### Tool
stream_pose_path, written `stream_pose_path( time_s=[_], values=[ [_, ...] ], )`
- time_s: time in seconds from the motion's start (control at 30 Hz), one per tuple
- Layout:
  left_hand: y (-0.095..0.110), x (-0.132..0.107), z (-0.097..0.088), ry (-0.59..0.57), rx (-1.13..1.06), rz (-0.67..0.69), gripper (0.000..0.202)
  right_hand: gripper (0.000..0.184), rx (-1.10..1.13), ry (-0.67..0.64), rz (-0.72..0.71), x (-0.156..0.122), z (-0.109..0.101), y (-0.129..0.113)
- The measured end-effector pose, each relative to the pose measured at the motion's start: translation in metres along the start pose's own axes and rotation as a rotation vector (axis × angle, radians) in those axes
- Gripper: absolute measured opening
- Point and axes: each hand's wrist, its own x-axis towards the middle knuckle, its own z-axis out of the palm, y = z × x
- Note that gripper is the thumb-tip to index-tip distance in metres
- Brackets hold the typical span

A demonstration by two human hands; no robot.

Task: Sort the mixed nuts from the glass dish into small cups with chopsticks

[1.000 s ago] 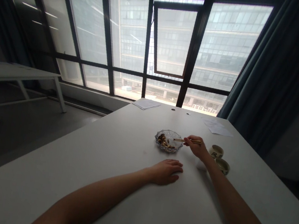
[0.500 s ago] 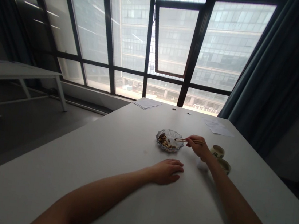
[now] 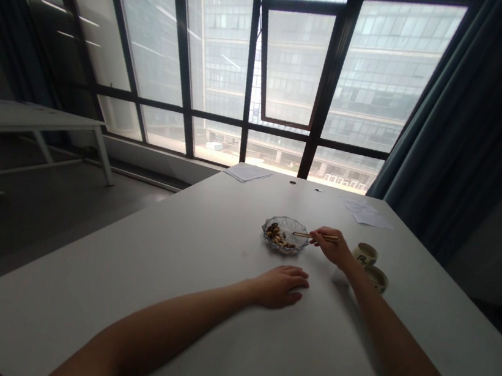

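My right hand point(image 3: 333, 247) is closed on a pair of wooden chopsticks point(image 3: 304, 235), whose tips reach over the right rim of a small glass dish point(image 3: 285, 236) filled with mixed beans or nuts. My left hand point(image 3: 282, 286) lies flat, palm down, on the white table point(image 3: 203, 268), fingers stretched out, holding nothing, a little in front of the dish. Two small ceramic cups point(image 3: 365, 253) point(image 3: 376, 278) stand just right of my right wrist.
Sheets of paper point(image 3: 247, 173) lie at the table's far edge, more paper point(image 3: 366, 214) at the far right. A large window is behind the table, a dark curtain point(image 3: 473, 118) on the right, and another white table point(image 3: 24, 118) at the left.
The chopstick tips have shifted slightly over the dish. My left hand has stayed flat in place.
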Motion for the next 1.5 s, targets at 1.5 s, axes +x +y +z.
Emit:
stream_pose_path(
  time_s=[1.5],
  values=[
    [0.003, 0.0, -0.004, -0.018, -0.012, -0.029, 0.037, 0.022, 0.594, 0.567, 0.424, 0.007, -0.099, -0.05]
  ],
)
